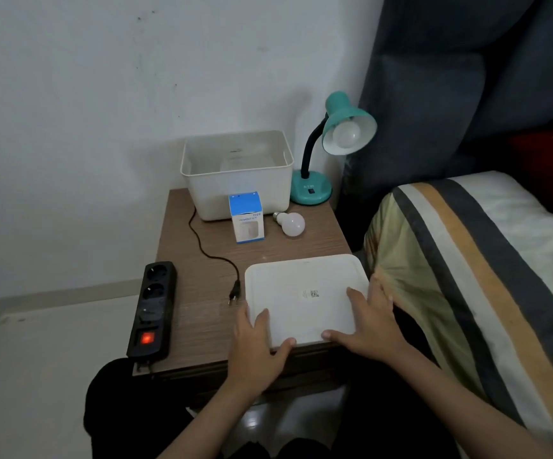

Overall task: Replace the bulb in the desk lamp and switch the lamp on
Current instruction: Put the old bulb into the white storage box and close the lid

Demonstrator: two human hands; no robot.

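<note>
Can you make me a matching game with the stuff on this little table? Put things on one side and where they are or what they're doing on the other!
Things:
1. loose bulb
2. lamp plug
3. white lid
4. power strip switch

States:
A. glowing red
B. held by both hands
C. lying unplugged on the table
D. lying beside the blue and white box

Pairs: 1-D, 2-C, 3-B, 4-A

- Teal desk lamp [315,180]: upright at the table's one o'clock corner, black gooseneck, shade tilted forward, unlit.
- White bulb [346,134] seated inside the shade.
- Loose white bulb [291,223]: on its side, at the lamp's seven o'clock.
</note>
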